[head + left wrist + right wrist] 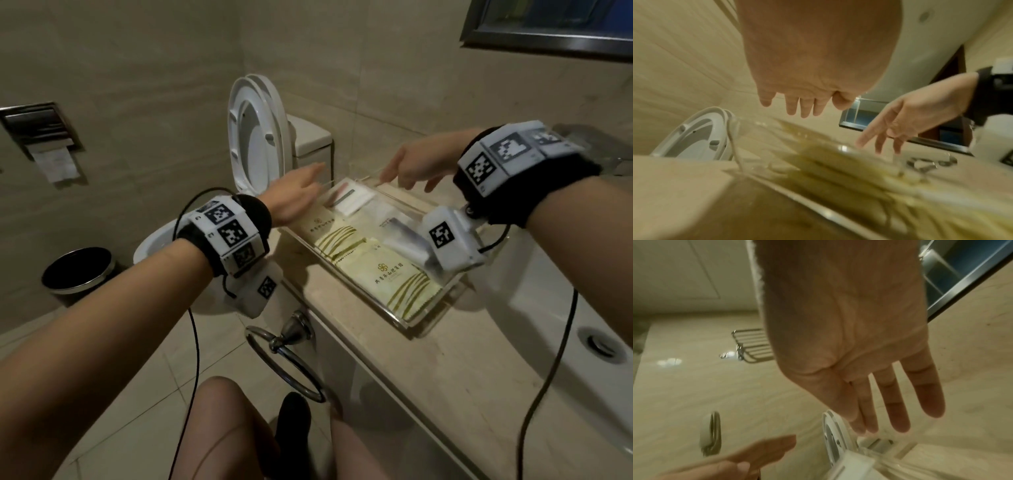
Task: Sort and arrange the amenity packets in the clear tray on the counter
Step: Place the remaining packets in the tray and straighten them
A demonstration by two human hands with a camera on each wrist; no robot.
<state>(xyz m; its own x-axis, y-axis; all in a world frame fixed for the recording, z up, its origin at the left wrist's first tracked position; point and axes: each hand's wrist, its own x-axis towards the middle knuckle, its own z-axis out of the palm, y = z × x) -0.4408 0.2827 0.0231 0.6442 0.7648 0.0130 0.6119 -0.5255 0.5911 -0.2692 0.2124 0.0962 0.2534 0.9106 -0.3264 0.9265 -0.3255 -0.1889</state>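
Clear acrylic walls mark the tray [432,320] on the tabletop [455,383], and we read its long axis as running from about five o'clock near us up to eleven o'clock at the wall. Going left to right in the head view, our left hand [295,202] comes first: it sits at the tray's far left corner, fingers [806,108] straight and loose, holding nothing, with the white packets [352,200] just beside its fingertips at roughly two o'clock. Whether it touches them we cannot tell through the blur.

Next come the cream packets with green stripes [387,277], lying flat in a row along the tray's near side, and a pale stack beside them partly hidden by the wrist camera.

Our right hand [419,168] hovers over the far rim, fingers [898,404] spread wide and empty, pointing toward nine o'clock. The white packets lie below and slightly toward seven o'clock from it.

Both hands bracket the tray's far end, and we judge the left one nearer the white packets, so it seems better placed to reach them first.
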